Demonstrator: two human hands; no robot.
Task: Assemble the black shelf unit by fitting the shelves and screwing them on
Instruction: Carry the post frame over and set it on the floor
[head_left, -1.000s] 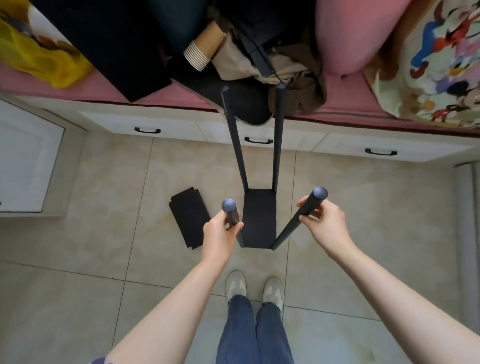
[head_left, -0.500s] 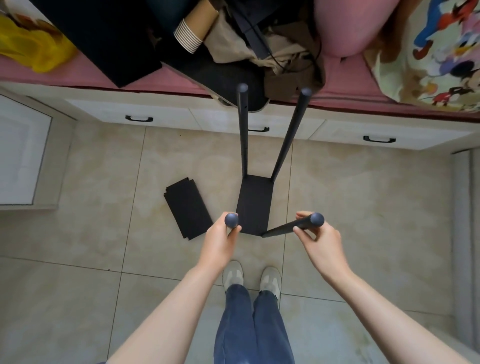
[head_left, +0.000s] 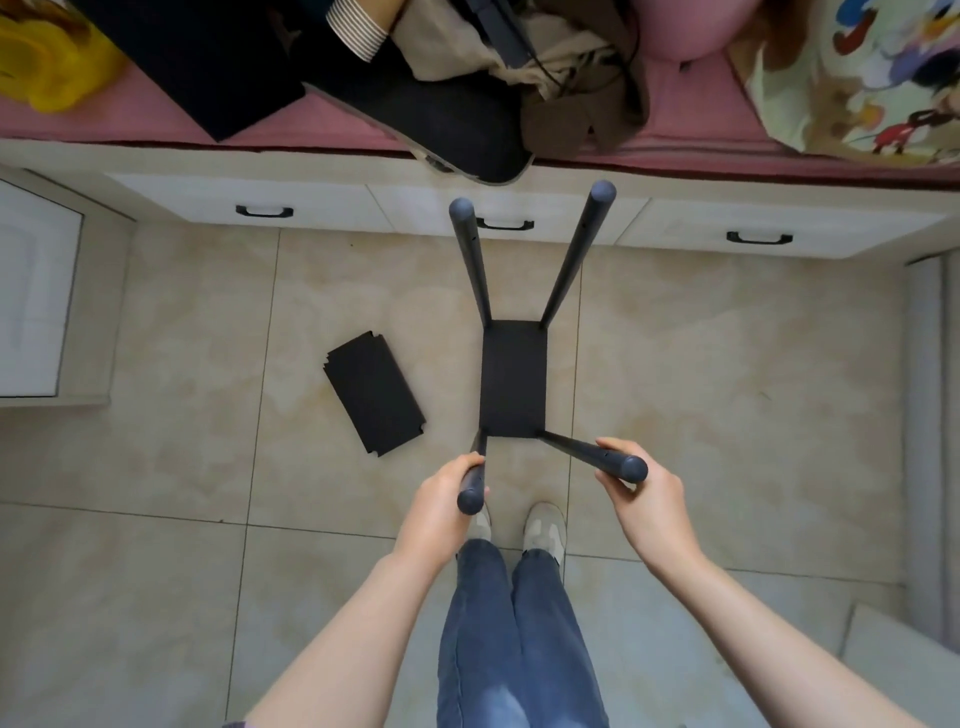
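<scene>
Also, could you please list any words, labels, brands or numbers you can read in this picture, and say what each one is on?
None can be read. The shelf frame, the loose shelf panels and the drawer fronts show no writing; the cartoon-print fabric shows pictures, no legible letters.

Home interior, bedroom type. Low platform bed (head_left: 156, 117) with pink cover; 3 white drawers (head_left: 322, 200) with black handles set in its base. Loose clothes (head_left: 566, 88) heaped on top, pink pillow (head_left: 685, 26), cartoon-print bedding (head_left: 857, 78) at right. Beige floor tiles (head_left: 171, 597). White cabinet (head_left: 36, 291) at left.
</scene>
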